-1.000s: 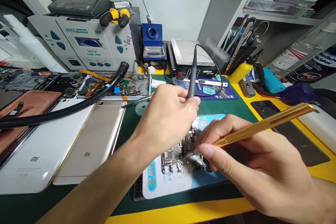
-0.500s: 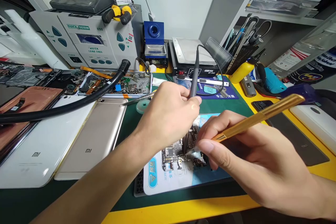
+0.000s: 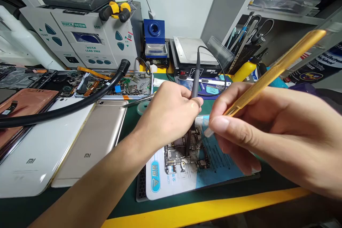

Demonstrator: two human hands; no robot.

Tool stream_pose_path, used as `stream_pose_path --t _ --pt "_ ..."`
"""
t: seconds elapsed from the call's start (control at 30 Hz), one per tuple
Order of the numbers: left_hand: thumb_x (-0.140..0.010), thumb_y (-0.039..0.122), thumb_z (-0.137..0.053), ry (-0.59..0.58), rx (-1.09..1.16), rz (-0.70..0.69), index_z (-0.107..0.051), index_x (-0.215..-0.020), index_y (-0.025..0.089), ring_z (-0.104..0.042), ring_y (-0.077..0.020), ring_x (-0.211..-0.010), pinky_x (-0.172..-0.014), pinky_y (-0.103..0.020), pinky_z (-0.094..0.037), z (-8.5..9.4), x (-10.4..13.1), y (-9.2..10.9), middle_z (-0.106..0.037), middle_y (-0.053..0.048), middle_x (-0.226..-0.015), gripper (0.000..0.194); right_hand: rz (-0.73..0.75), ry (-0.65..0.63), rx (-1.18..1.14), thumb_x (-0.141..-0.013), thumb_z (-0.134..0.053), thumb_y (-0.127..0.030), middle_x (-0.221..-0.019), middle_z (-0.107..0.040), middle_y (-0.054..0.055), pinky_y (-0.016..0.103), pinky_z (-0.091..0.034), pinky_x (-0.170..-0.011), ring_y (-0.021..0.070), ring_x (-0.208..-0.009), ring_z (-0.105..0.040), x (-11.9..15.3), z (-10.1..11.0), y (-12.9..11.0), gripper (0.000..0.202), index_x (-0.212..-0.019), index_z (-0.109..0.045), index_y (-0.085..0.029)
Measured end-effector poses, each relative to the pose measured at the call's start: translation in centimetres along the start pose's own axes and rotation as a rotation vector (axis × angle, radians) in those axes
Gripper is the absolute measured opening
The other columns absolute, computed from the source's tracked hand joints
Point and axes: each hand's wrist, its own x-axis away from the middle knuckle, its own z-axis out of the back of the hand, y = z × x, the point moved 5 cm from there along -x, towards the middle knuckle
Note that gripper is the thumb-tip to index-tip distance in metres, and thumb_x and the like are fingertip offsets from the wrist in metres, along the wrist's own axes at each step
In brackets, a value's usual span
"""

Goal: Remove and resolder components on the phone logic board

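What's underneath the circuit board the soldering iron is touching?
The circuit board lies on a blue and white mat, which sits on a dark pad over the green bench mat. The left hand hides the board's upper left part, and the mat directly beneath the board is covered.

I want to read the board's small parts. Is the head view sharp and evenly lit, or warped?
Head view: bright, even light; the board is fairly sharp but small, partly hidden by the left hand; right hand and gold tool loom large; wide-lens bending at the edges.
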Motion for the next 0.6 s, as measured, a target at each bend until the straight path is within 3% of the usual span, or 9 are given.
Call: stream_pose_path --t 0.13,0.23,0.43,0.6 --pt "-0.082 0.036 -0.058 0.002 0.03 -0.001 -0.057 -0.061 0.018 -0.036 -0.0055 -0.04 -0.036 -0.022 -0.02 -0.2 -0.2 -0.4 -0.044 0.005 -0.048 0.027 -0.217 -0.207 -0.169 -0.095 -0.065 -0.033 -0.065 -0.062 -0.002 0.017 -0.049 -0.039 0.0107 -0.046 -0.06 0.4 0.0 1.5 0.01 -0.098 -0.064 -0.024" --pt "-0.081 0.037 -0.062 0.003 0.063 -0.004 -0.058 -0.065 0.019 -0.029 -0.004 -0.036 -0.034 -0.02 -0.018 -0.3 -0.3 -0.6 -0.036 0.008 -0.043 0.024 -0.262 -0.262 -0.294 -0.097 -0.063 -0.029 -0.078 -0.066 0.0 0.018 -0.052 -0.045 0.0103 -0.052 -0.063 0.7 0.3 2.1 0.008 -0.103 -0.063 -0.024" --pt "-0.081 0.036 -0.063 0.001 0.093 0.006 -0.064 -0.07 0.02 -0.03 -0.0041 -0.032 -0.032 -0.018 -0.021 -0.2 -0.1 -0.6 -0.039 0.008 -0.04 0.019 -0.173 -0.111 -0.213 -0.095 -0.066 -0.036 -0.063 -0.058 -0.005 0.016 -0.045 -0.043 0.0067 -0.047 -0.055 0.3 -0.4 2.6 0.02 -0.086 -0.058 -0.021" --pt "-0.08 0.037 -0.064 0.018 0.071 -0.022 -0.07 -0.08 0.021 -0.04 -0.0063 -0.04 -0.034 -0.019 -0.027 -0.2 -0.2 -0.6 -0.057 0.005 -0.053 0.018 -0.021 0.016 -0.092 -0.101 -0.055 -0.041 -0.063 -0.05 -0.007 0.017 -0.04 -0.042 0.0063 -0.047 -0.047 0.5 -1.4 3.0 0.023 -0.086 -0.051 -0.024"
